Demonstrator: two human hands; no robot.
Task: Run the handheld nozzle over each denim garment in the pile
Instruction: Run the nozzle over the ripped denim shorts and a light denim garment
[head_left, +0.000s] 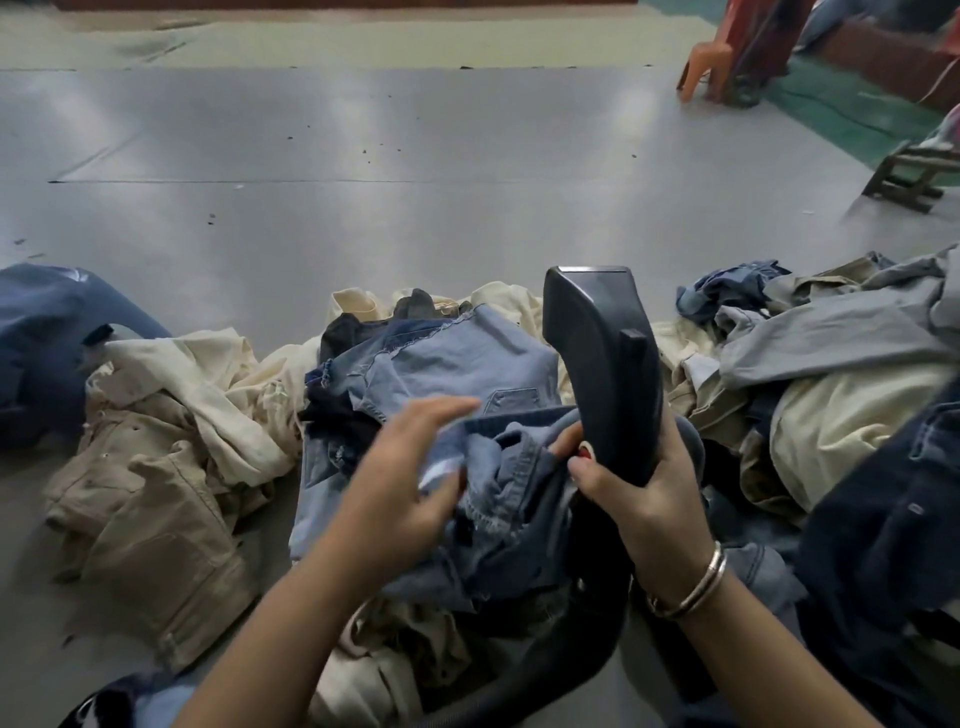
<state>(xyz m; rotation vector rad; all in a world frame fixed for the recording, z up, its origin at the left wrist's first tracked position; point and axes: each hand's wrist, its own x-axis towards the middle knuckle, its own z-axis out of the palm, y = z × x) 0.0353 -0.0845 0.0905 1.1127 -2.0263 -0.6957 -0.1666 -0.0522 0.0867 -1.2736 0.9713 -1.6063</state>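
Half the nozzle's (605, 374) hose (545, 670) lay hidden under denim (457, 358). The right hand (631, 493) clasped the nozzle; the left hand (405, 478) pinched a denim fold.

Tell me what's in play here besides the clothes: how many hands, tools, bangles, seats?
Hands: 2, the left hand pinching the blue denim, the right hand gripping the tool
Nozzle: 1
Bangle: 1
Plastic chair: 1
Wooden stool: 1
Total: 6
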